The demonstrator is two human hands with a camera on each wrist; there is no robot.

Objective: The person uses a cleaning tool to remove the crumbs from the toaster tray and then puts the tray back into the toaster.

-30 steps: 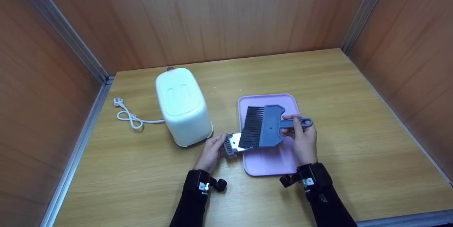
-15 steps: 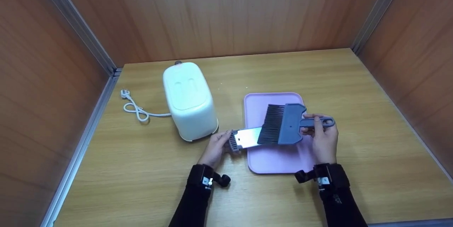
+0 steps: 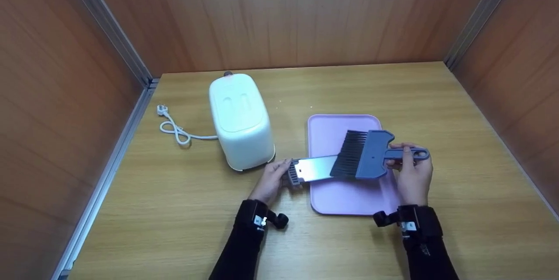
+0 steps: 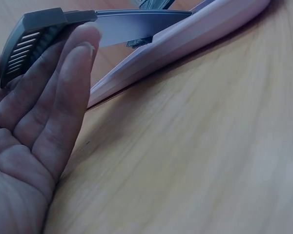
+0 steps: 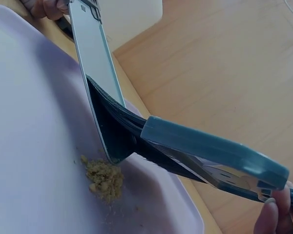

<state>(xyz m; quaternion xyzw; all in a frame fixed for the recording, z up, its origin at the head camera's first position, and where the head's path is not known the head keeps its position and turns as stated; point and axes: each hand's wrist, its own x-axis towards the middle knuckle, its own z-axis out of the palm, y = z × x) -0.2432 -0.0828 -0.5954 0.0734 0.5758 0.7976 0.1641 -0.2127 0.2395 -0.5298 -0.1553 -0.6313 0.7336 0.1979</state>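
My left hand (image 3: 270,180) pinches the grey slotted plastic end of a toaster's crumb tray (image 3: 315,168), a flat shiny metal plate reaching right over the pink tray (image 3: 343,201). The blue-grey handle of a cleaning brush (image 3: 373,155) is held by my right hand (image 3: 414,181). Its dark bristles lie across the plate's far end, bent against the metal in the right wrist view. Below that end, a small heap of yellowish crumbs (image 5: 103,179) sits on the pink tray. In the left wrist view the slotted end (image 4: 27,46) rests between thumb and fingers.
A white toaster (image 3: 242,109) with its top covered stands left of the pink tray, behind my left hand. Its cord and plug (image 3: 177,131) lie coiled on the table to the left. Wooden panels (image 3: 279,13) enclose the back and sides. Tiny crumbs dot the table behind.
The brush has slid right along the crumb tray, away from my left hand, uncovering more of the metal plate. Both hands keep their hold. The head view has shifted slightly.
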